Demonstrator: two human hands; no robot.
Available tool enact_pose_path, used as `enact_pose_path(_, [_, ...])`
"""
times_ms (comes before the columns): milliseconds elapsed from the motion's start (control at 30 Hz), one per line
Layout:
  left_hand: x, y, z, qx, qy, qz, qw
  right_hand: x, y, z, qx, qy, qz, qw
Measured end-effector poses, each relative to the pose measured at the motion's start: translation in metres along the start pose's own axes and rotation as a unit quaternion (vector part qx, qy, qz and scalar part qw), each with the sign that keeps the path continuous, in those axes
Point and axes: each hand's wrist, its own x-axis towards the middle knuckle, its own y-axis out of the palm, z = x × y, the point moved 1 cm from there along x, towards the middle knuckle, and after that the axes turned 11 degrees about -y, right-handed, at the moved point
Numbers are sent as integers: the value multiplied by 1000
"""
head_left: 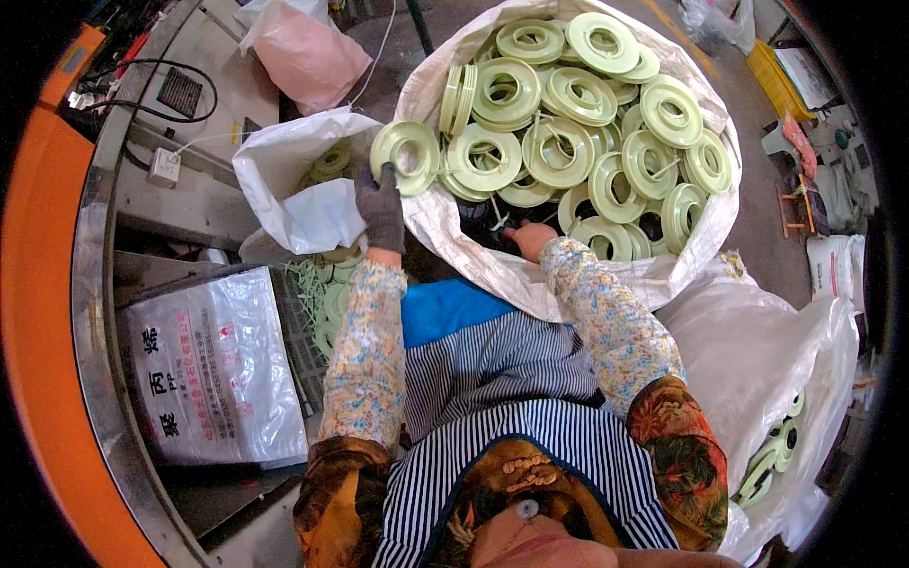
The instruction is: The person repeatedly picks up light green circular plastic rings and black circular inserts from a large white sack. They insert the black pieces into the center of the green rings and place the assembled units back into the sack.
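Observation:
My left hand (pixel 381 210), in a dark grey glove, is closed on the edge of a pale green plastic spool ring (pixel 389 144). It is raised at the left rim of a large white woven sack (pixel 492 270). Many similar spool rings (pixel 559 151) lie piled inside that sack. My right hand (pixel 532 239) is at the sack's near side, its fingers closed around something small and dark that I cannot make out. Left of my left hand, a smaller white bag (pixel 270 180) stands with its mouth wide and a few green rings inside.
Below the small bag, more green rings and shavings (pixel 327 293) lie beside a printed white plastic sack (pixel 218 369). A translucent bag (pixel 757 379) with green parts stands at the right. An orange-edged machine (pixel 47 284) borders the left; a yellow crate (pixel 781 80) sits far right.

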Motion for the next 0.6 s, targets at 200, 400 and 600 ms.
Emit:
enact_pose_path(200, [-78, -38, -21, -325, -102, 48, 939, -25, -39, 10, 30, 41, -63, 997])
enact_pose_path(400, [-170, -27, -22, 147, 178, 132, 964, -96, -119, 88, 276, 71, -395, 873])
enact_pose_path(600, [-211, -8, -53, -70, 14, 204, 976, -130, -124, 137, 11, -104, -451, 887])
